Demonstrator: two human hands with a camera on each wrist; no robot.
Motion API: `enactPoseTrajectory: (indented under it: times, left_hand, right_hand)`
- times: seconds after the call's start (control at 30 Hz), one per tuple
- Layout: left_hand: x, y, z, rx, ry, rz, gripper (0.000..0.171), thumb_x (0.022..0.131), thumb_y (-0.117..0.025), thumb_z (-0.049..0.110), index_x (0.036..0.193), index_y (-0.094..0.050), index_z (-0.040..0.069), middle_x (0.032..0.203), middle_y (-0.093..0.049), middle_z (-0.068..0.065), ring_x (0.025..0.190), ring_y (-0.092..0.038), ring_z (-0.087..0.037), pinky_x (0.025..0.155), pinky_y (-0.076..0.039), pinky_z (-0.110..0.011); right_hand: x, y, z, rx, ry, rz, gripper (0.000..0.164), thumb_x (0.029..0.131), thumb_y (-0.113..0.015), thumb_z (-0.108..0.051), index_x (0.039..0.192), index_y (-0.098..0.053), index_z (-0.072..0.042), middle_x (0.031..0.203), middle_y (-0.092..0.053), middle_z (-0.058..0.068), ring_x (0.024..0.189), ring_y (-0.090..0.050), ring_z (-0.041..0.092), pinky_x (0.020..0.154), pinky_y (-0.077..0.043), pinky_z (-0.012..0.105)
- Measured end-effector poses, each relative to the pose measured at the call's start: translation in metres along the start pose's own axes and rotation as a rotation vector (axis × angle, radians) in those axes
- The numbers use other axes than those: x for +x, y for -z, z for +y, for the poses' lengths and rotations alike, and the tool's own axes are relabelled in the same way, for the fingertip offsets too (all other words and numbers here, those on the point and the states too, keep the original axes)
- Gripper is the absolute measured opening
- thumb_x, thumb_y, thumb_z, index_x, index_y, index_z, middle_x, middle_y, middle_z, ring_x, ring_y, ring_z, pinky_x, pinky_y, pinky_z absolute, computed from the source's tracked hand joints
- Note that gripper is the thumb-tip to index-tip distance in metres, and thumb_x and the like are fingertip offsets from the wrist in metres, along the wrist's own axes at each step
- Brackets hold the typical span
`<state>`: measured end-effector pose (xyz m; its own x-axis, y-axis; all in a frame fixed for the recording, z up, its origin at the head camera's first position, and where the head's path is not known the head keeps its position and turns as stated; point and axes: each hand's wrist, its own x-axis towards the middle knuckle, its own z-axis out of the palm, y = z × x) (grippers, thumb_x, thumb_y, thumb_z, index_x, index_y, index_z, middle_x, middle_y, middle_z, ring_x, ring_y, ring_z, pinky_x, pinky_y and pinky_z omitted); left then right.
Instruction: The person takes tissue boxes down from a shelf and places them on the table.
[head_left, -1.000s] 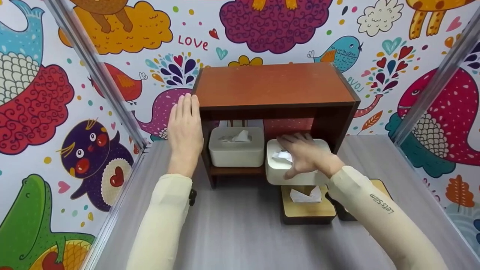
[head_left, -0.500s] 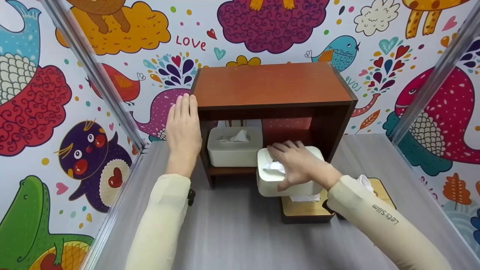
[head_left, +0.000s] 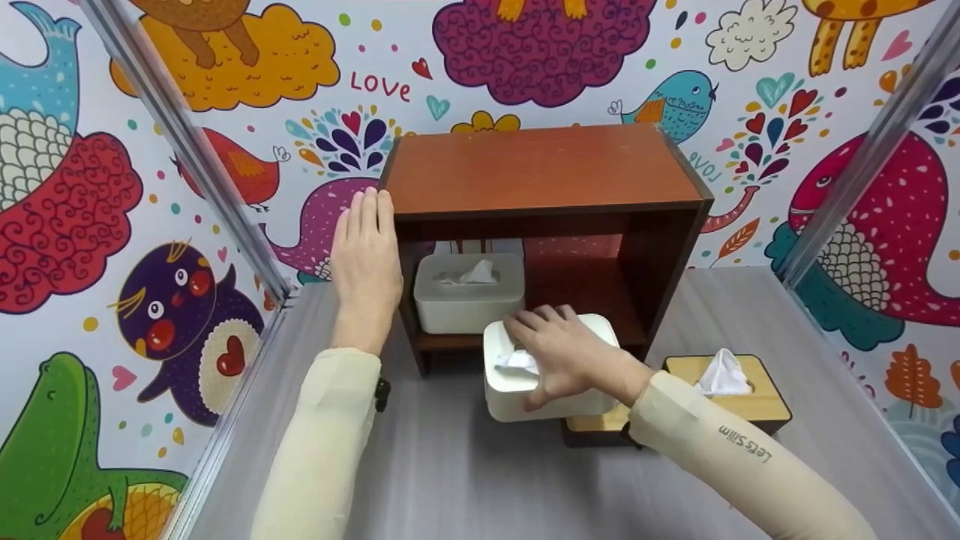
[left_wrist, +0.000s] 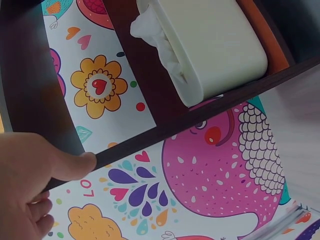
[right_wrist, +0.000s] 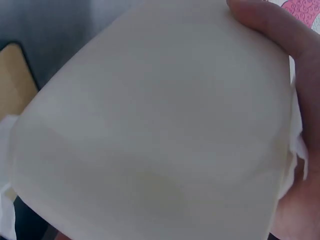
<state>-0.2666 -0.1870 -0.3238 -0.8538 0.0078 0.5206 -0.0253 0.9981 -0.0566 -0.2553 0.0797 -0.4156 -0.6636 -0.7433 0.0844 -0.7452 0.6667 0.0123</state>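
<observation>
My right hand (head_left: pixel 566 356) holds a cream tissue box (head_left: pixel 499 401) from above, its fingers and thumb spread over the lid to the sides. A white tissue (head_left: pixel 517 361) pokes out of the lid. This box is off the shelf, tilted slightly and in front of the opening; its cream wall (right_wrist: pixel 150 110) fills the right wrist view. My left hand (head_left: pixel 367 262) grips the left side panel of the brown wooden shelf (head_left: pixel 540 172), fingers along the outside. In the left wrist view its thumb (left_wrist: pixel 75 165) lies across the panel's front edge.
A second cream tissue box (head_left: pixel 469 304) sits in the shelf's left half. Two wood-topped tissue boxes stand on the grey table (head_left: pixel 450 465): one (head_left: pixel 727 382) right of the shelf, another (head_left: pixel 600 431) partly hidden behind the held box. Patterned walls with metal rails (head_left: pixel 195 165) enclose the table.
My right hand has drawn the cream tissue box out of the shelf's right half, toward me and to the left. The left hand has stayed on the side panel.
</observation>
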Motion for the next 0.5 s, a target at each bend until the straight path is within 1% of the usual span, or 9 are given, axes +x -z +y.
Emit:
enactPoseTrajectory:
  times: [0.13, 0.3, 0.5]
  left_hand:
    - [-0.001, 0.000, 0.000, 0.001, 0.002, -0.004, 0.081, 0.083, -0.071, 0.002, 0.151, -0.028, 0.002, 0.156, -0.035, -0.016, 0.147, -0.030, -0.030, 0.123, -0.023, -0.040]
    - [-0.001, 0.001, 0.000, -0.023, -0.003, 0.019, 0.079, 0.083, -0.070, 0.001, 0.150, -0.029, 0.001, 0.155, -0.037, -0.016, 0.146, -0.032, -0.030, 0.123, -0.023, -0.041]
    - [-0.001, 0.000, 0.000, -0.019, -0.008, 0.025, 0.074, 0.085, -0.065, 0.000, 0.150, -0.029, 0.001, 0.155, -0.037, -0.017, 0.147, -0.032, -0.030, 0.123, -0.025, -0.041]
  right_hand:
    - [0.006, -0.003, -0.010, 0.010, 0.004, -0.008, 0.112, 0.051, -0.079, -0.070, 0.140, -0.043, -0.013, 0.140, -0.053, 0.009, 0.121, -0.049, 0.031, 0.096, -0.042, 0.051]
    - [0.013, -0.006, -0.022, 0.020, 0.009, -0.028, 0.111, 0.052, -0.078, -0.070, 0.141, -0.041, -0.015, 0.140, -0.052, 0.007, 0.122, -0.049, 0.031, 0.095, -0.042, 0.051]
    - [0.022, -0.015, -0.035, 0.013, 0.016, -0.029, 0.107, 0.052, -0.078, -0.072, 0.136, -0.043, -0.016, 0.134, -0.054, 0.004, 0.116, -0.051, 0.030, 0.092, -0.043, 0.049]
